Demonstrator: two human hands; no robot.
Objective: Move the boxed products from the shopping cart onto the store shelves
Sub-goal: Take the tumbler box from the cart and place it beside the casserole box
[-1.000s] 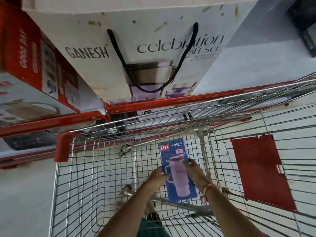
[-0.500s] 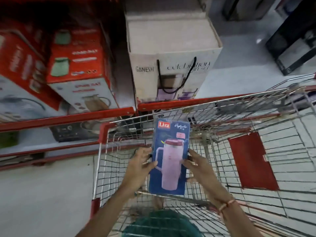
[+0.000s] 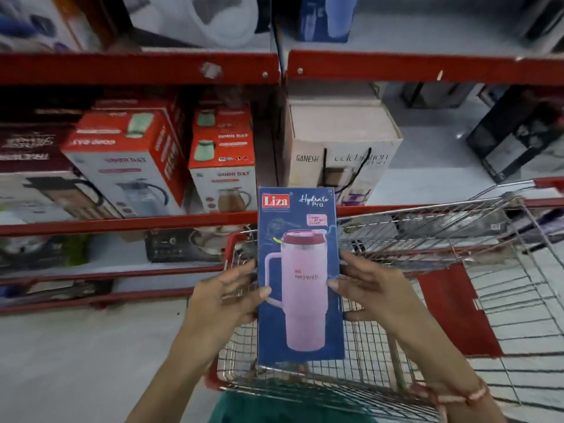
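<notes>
A tall blue Liza box (image 3: 300, 257) picturing a pink tumbler is held upright above the wire shopping cart (image 3: 427, 239). My left hand (image 3: 227, 296) grips its left edge and my right hand (image 3: 370, 293) grips its right edge. The box's top reaches the red front edge of the middle shelf (image 3: 128, 224). The part of the cart basket I can see holds no other box.
Red-and-white Good Day jug boxes (image 3: 222, 160) and a cream Ganesh gift box (image 3: 338, 148) stand on the middle shelf. An upper shelf (image 3: 427, 67) carries more boxes, with bare shelf right of the Ganesh box. A red panel (image 3: 451, 309) hangs on the cart's side.
Both hands have lifted the blue box up out of the cart basket toward the shelves. The view has tilted up, showing more shelving.
</notes>
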